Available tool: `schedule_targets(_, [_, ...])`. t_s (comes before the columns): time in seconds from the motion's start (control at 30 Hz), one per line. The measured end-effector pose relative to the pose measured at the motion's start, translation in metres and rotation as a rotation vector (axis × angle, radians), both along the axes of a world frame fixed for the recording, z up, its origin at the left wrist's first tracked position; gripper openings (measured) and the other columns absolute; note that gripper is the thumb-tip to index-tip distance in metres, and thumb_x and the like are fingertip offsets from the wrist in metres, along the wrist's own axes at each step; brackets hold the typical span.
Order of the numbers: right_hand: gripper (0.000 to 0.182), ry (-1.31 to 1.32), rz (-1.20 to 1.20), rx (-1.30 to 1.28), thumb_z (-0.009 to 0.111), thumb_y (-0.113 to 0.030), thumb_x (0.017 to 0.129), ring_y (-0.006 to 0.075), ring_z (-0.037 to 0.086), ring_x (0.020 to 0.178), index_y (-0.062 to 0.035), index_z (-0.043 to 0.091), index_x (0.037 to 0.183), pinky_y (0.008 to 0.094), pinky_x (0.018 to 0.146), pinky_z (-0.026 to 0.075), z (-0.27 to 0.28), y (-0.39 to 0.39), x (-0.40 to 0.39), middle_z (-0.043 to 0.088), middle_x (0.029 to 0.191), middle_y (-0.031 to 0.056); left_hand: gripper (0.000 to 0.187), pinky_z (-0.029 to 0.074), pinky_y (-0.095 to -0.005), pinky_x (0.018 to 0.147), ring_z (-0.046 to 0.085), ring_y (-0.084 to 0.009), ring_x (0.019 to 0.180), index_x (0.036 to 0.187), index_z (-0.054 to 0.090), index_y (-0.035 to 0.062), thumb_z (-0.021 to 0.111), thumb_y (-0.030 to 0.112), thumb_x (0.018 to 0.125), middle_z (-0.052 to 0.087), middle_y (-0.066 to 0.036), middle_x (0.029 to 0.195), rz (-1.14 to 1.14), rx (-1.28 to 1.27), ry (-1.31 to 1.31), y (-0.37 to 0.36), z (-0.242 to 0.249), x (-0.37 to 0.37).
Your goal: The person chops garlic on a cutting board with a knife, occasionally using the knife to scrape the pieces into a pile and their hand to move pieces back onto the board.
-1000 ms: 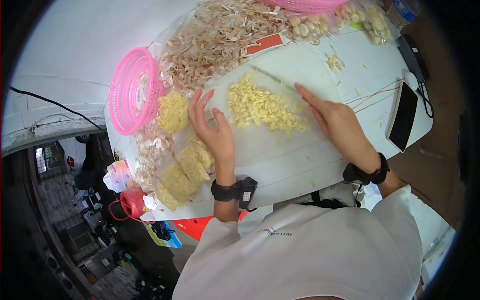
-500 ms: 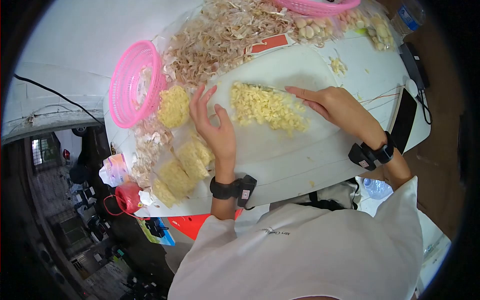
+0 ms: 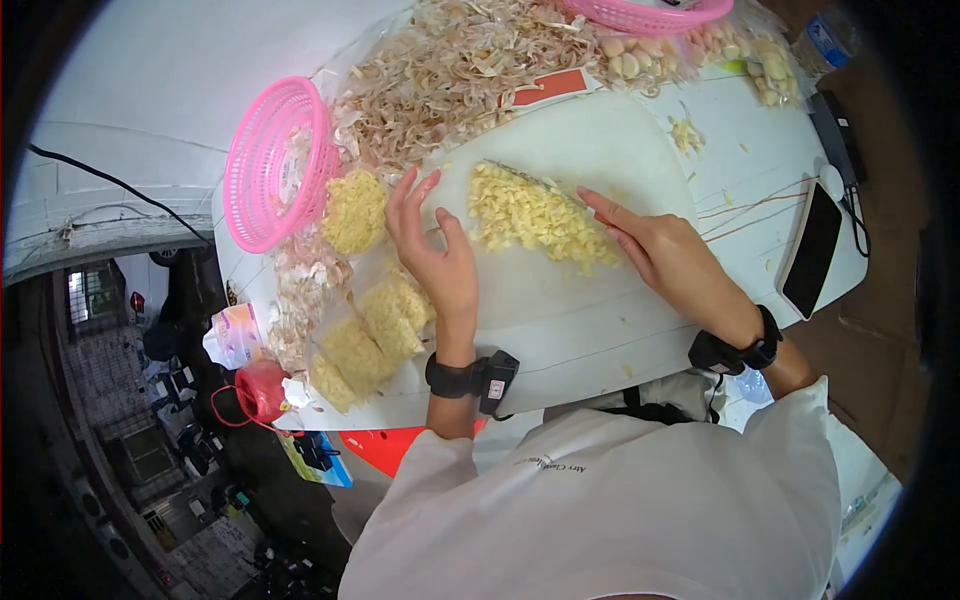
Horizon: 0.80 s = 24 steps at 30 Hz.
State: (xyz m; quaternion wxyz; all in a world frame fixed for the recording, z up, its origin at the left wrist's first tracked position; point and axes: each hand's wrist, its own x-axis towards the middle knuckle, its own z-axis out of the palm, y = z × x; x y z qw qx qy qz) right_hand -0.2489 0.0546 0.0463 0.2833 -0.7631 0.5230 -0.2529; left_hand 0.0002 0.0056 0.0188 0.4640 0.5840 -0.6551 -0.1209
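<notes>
A heap of chopped garlic [image 3: 535,215] lies on the pale cutting board [image 3: 560,300]. My right hand [image 3: 668,250], at the heap's right side, is closed round the handle of a knife [image 3: 535,178]. The knife's thin blade runs along the far edge of the garlic, partly hidden by the pieces. My left hand [image 3: 432,245] hovers to the left of the heap with fingers spread and nothing in them. Left of that hand sit a mound of minced garlic [image 3: 353,210] and clear bags of minced garlic [image 3: 370,340].
Garlic skins [image 3: 450,80] pile up at the back. A pink basket [image 3: 235,170] leans at the left, and another pink basket [image 3: 650,18] stands at the back. Bags of peeled cloves [image 3: 640,60] lie back right. A phone [image 3: 810,250] rests near the right edge.
The knife has tilted, its handle end coming toward me, as my right hand moved slightly nearer my body. My left hand stays spread in about the same place. The view has shifted slightly.
</notes>
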Motion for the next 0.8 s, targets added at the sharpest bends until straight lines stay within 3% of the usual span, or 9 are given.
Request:
schedule_targets(0.33, [0.047,0.149,-0.026,0.067,0.052,-0.014,0.097,0.0373,0.06,0.059,-0.0171,0.045,0.143,0.0477,0.054,0.05,-0.013,0.008,0.008,0.06,0.065,0.0185,0.038,0.036,-0.0404,0.106,0.052,-0.0252,0.124,0.118,0.058,0.002,0.045,-0.008,0.084,0.05,-0.012,0.134,-0.005,0.019,0.079,0.0,-0.001,-0.001])
schedule_targets(0.43, [0.046,0.301,-0.03,0.036,0.051,-0.014,0.097,0.0373,0.059,0.059,-0.0168,0.045,0.143,0.0482,0.053,0.05,-0.018,0.014,0.011,0.06,0.065,0.0183,0.041,0.037,-0.04,0.105,0.053,-0.0248,0.123,0.121,0.057,0.0015,0.044,-0.009,0.083,0.051,-0.011,0.134,-0.013,0.003,0.06,0.0,-0.001,0.001])
schedule_targets(0.53, [0.047,0.256,-0.015,0.006,0.052,-0.013,0.097,0.0367,0.059,0.058,-0.0164,0.045,0.143,0.0469,0.054,0.049,-0.015,0.013,0.009,0.061,0.067,0.0187,0.042,0.038,-0.0395,0.104,0.054,-0.0242,0.122,0.122,0.056,0.0006,0.044,-0.009,0.083,0.051,-0.011,0.133,-0.001,-0.003,0.037,0.0,0.0,0.001])
schedule_targets(0.6, [0.047,0.075,-0.011,0.034,0.053,-0.013,0.096,0.0368,0.06,0.059,-0.0154,0.045,0.143,0.046,0.056,0.049,-0.004,0.008,0.005,0.062,0.071,0.0201,0.043,0.038,-0.0392,0.104,0.054,-0.0238,0.122,0.123,0.056,0.0,0.044,-0.01,0.083,0.051,-0.011,0.133,0.005,-0.001,0.038,-0.001,0.001,0.0])
schedule_targets(0.67, [0.047,0.019,-0.044,0.012,0.054,-0.013,0.096,0.0374,0.06,0.06,-0.015,0.045,0.142,0.046,0.057,0.048,0.0,0.006,0.007,0.062,0.072,0.0208,0.037,0.038,-0.0434,0.104,0.048,-0.0321,0.123,0.113,0.063,0.0047,0.049,-0.007,0.081,0.054,-0.014,0.128,0.011,-0.019,0.103,-0.001,0.002,-0.002])
schedule_targets(0.8, [0.045,-0.059,-0.083,-0.018,0.054,-0.015,0.096,0.0397,0.06,0.063,-0.0141,0.046,0.141,0.0473,0.058,0.048,-0.003,-0.003,0.01,0.063,0.075,0.023,0.037,0.037,-0.0435,0.104,0.048,-0.032,0.123,0.113,0.063,0.0045,0.049,-0.008,0.081,0.054,-0.014,0.128,-0.001,-0.03,0.089,-0.002,0.001,-0.001])
